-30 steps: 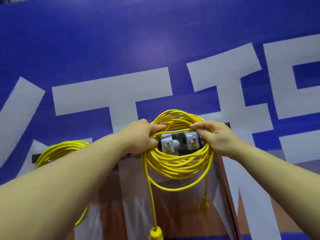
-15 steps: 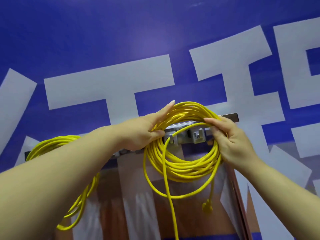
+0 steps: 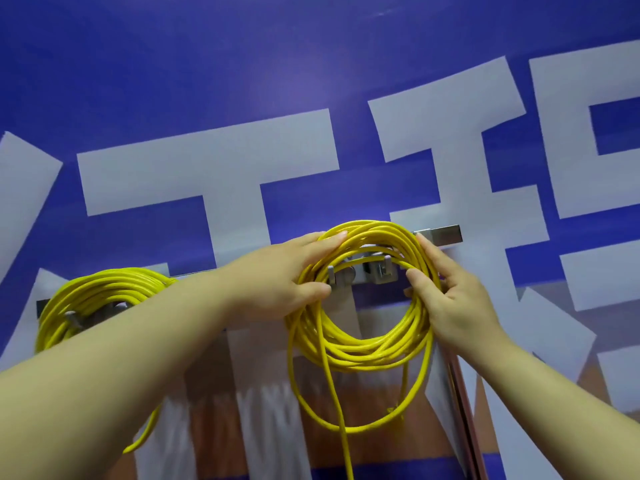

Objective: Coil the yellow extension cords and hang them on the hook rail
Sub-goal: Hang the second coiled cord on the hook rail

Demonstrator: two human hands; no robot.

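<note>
A coiled yellow extension cord point(image 3: 363, 348) hangs in front of the metal hook rail point(image 3: 445, 233), its top loops lying over the grey hooks point(image 3: 379, 271). My left hand point(image 3: 277, 278) grips the coil's left side, fingers over the strands and thumb beneath. My right hand point(image 3: 450, 292) grips the right side, thumb inside the loop. Loose strands trail down from the coil. A second yellow coil point(image 3: 100, 292) hangs on the rail's left end, partly hidden by my left forearm.
The rail is fixed to a blue wall point(image 3: 311, 81) with large white characters. A brown vertical edge point(image 3: 464, 410) runs down below the rail's right end. Wooden-toned surface shows below the coils.
The coil's top has gone up and over the hooks. Both hands have slid to the coil's sides, and the dangling plug ends have dropped out of sight.
</note>
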